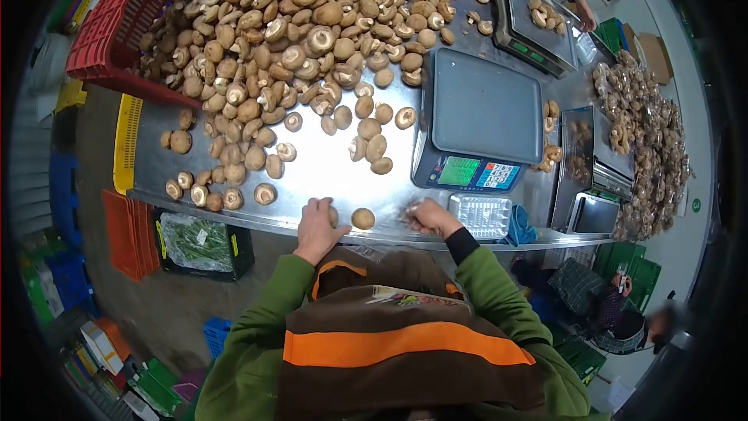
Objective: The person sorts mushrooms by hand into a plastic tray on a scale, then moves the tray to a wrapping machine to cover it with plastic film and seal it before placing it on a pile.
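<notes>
My left hand (pixel 315 222) rests at the near edge of the steel table (pixel 327 168), its fingers over a mushroom (pixel 333 215). A loose mushroom (pixel 362 218) lies between my hands. My right hand (pixel 427 217) is curled closed at the table edge just below the scale (pixel 483 121); it looks blurred and what it holds is not clear. A big heap of brown mushrooms (pixel 288 39) covers the far half of the table.
An empty clear plastic tray (pixel 481 214) sits right of my right hand. A second scale (pixel 538 27) holds a few mushrooms, with another person's hands (pixel 580 12) beside it. Bagged mushrooms (pixel 647 148) pile at right. A red crate (pixel 109 31) stands far left.
</notes>
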Available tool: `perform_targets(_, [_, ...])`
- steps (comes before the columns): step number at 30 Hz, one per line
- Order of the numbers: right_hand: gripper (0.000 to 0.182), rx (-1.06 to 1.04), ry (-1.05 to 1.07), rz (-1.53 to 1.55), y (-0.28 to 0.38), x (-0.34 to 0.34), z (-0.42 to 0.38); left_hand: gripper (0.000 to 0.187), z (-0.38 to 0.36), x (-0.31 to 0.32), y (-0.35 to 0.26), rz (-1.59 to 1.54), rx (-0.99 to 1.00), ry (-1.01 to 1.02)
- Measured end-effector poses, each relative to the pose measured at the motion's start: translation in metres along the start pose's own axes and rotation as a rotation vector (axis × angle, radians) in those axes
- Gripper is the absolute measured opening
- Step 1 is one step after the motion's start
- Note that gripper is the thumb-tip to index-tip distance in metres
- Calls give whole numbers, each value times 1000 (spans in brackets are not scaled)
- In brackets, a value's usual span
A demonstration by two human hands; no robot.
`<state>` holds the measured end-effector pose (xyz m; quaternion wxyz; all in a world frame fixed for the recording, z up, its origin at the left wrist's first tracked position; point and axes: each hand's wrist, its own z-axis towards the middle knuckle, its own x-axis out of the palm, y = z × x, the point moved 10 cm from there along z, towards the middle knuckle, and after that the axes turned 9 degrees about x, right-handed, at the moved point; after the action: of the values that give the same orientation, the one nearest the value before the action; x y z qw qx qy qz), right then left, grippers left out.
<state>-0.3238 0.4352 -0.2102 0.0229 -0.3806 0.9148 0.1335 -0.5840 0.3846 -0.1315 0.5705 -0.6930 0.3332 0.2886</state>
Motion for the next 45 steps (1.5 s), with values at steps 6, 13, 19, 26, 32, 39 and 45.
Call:
perform_targets(6, [20, -525, -337, 293, 72, -33, -20, 46, 39, -35, 45, -386, -181, -435])
perform_targets(13, [26, -257, -226, 357, 29, -26, -19, 46, 28, 27, 83, -1101, -508, -310])
perform_targets(19, [27, -354, -372, 557, 85, -14, 5, 42, 82, 19, 83, -1342, -507, -594])
perform_targets(26, [23, -613, -615, 560, 189, -50, 41, 41, 202, -31, 91, -1528, -404, -695])
perform_targets(32, [21, -557, -212, 655, 258, -57, 93, 40, 230, -45, 91, -1207, -433, -660])
perform_targets(39, [42, -557, -11, 773, 229, -37, 75, 25, 217, -54, 68, -1029, -88, -532])
perform_targets(45, [46, -625, 27, 876, 210, -27, 23, 26, 178, -92, 30, -883, 37, -524])
